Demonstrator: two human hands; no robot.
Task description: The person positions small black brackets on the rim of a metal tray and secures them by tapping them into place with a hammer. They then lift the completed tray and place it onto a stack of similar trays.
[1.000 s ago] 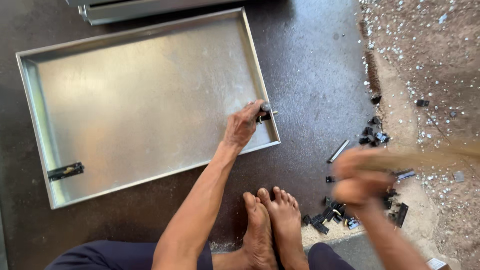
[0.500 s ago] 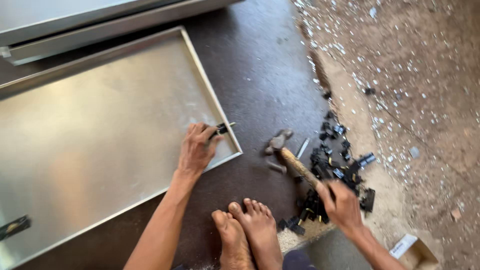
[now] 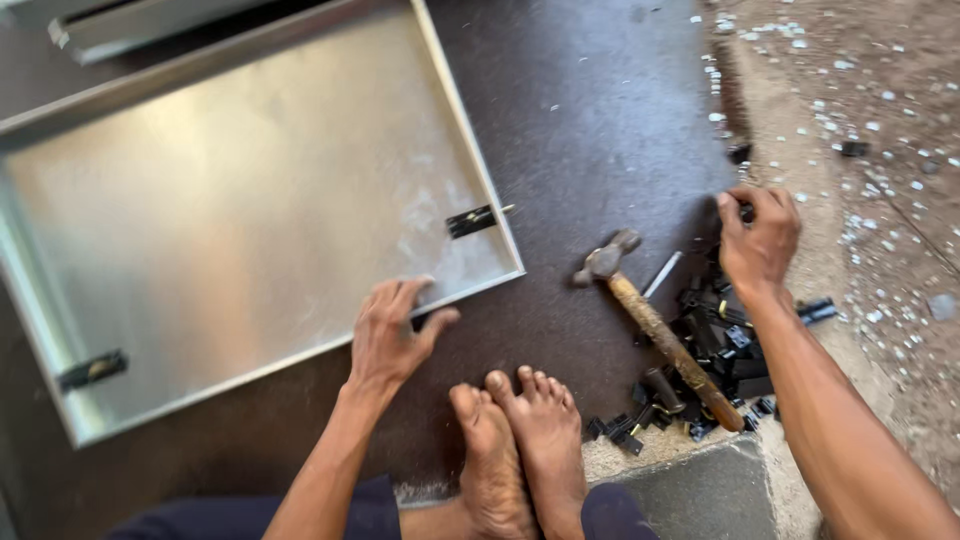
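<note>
bare feet (image 3: 520,450) sit nearest, the hammer (image 3: 655,325) lying free just right of them. the left hand (image 3: 392,330) spreads flat on the tray (image 3: 230,220) rim, holding nothing. the right hand (image 3: 758,238), fingers pinched narrow, picks in the black clips (image 3: 720,340); whether it holds one, i cannot tell. best to keep the tray pressed steady and take a single clip.

Bare dark floor (image 3: 600,120) lies open between the metal tray (image 3: 230,220) and the gravel. Lower right is crowded: a hammer (image 3: 655,325) lies diagonally beside a heap of black clips (image 3: 715,340). Two bare feet (image 3: 520,450) block the bottom centre.
</note>
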